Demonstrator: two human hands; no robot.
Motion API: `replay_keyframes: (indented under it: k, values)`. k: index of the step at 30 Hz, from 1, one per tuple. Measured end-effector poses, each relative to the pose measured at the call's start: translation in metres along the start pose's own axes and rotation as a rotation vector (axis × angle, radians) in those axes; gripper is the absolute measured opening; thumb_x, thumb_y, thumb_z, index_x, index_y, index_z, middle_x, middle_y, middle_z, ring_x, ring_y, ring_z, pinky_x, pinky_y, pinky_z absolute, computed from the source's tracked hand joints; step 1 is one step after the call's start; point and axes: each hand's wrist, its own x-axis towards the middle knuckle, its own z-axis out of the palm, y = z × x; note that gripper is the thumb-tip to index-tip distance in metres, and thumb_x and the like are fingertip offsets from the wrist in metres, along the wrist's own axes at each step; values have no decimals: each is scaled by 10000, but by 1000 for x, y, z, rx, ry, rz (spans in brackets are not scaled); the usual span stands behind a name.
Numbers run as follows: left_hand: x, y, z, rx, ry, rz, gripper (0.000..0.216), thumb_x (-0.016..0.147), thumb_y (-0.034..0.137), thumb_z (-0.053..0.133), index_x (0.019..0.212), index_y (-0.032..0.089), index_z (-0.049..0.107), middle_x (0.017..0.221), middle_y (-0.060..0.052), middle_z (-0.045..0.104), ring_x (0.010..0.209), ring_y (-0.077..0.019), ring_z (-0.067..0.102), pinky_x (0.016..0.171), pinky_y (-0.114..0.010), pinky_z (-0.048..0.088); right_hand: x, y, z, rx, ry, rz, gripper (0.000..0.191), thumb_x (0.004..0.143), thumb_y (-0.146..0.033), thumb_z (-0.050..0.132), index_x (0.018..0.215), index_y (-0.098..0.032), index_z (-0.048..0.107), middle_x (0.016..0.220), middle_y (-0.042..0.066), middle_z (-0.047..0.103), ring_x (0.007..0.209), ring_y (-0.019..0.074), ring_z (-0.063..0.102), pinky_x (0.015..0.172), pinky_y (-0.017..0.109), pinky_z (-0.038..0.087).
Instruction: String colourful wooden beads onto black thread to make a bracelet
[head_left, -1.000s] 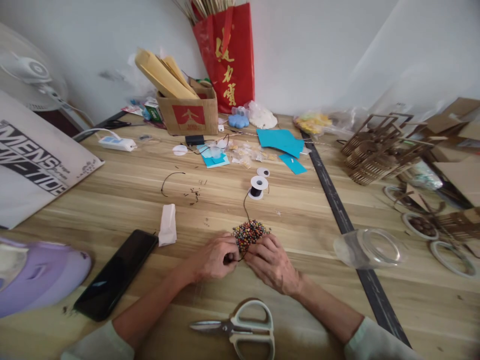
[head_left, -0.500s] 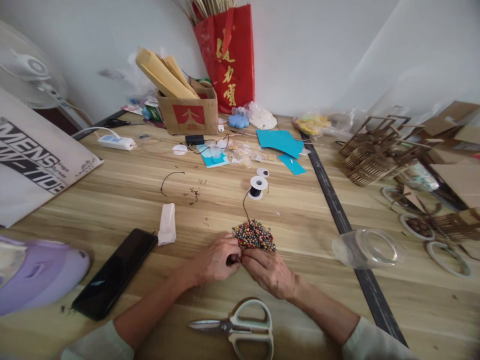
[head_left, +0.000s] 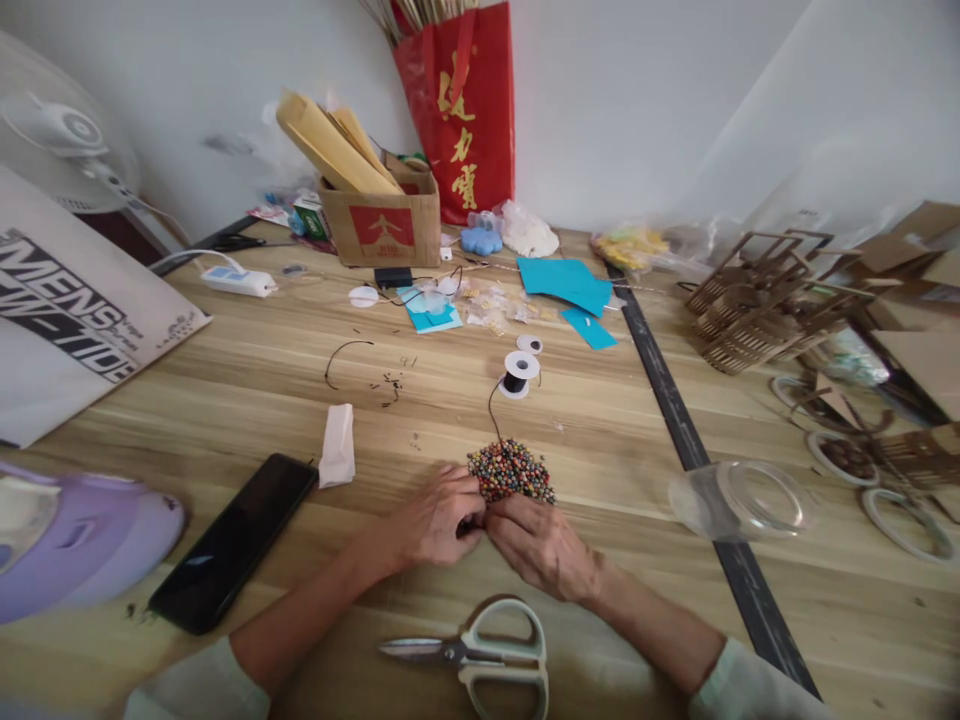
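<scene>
A dense cluster of small multicoloured beads [head_left: 511, 470] rests on the wooden table [head_left: 247, 380] just beyond my fingers. My left hand [head_left: 433, 520] is curled, its fingertips pinched at the near left edge of the bead cluster. My right hand [head_left: 541, 546] is closed too, fingers pressed against the cluster's near edge. The two hands meet at the fingertips. A thin black thread [head_left: 492, 410] runs from the beads up to a small white spool [head_left: 518, 372]. What the fingertips pinch between them is hidden.
Scissors [head_left: 480, 655] lie near the front edge between my forearms. A black phone [head_left: 234, 540] and a folded white tissue [head_left: 337, 459] sit to the left, a clear plastic jar [head_left: 739, 500] lies on its side to the right. A cardboard box [head_left: 379, 225], a red bag [head_left: 461, 105] and blue paper [head_left: 566, 280] stand at the back.
The bead cluster has shifted slightly right and turned, with more of it showing beyond my right hand. Both hands stay pinched together at its near edge.
</scene>
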Motion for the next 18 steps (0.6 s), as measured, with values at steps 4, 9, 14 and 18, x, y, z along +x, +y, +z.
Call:
replay_keyframes:
  k: [4,9,14,18]
  values:
    - [0,0,0,23,-1,-3,133,737,183,684,681,176,564,837,-33,625,893,-206,535,855,-349,373,-1,0,2,68,28,16,158,975,-165,448,1062,-145,578,866,86,639,879,192,609,778,307,531]
    - [-1,0,0,26,-7,5,124,729,176,686,698,175,566,835,-31,621,901,-206,533,860,-345,373,-3,2,3,110,30,51,143,957,-201,483,1072,-155,555,893,97,636,878,200,614,787,317,526]
    - [-1,-1,1,0,-11,10,106,744,178,684,722,180,580,839,-25,622,897,-203,528,853,-340,368,-1,2,1,141,35,66,142,979,-236,471,1082,-159,532,871,86,634,821,189,612,739,298,515]
    - [0,-1,0,3,-24,-3,120,745,187,697,723,178,580,846,-21,619,905,-203,529,853,-338,363,0,3,1,130,24,52,139,989,-231,462,1077,-158,542,873,85,638,838,187,610,763,300,516]
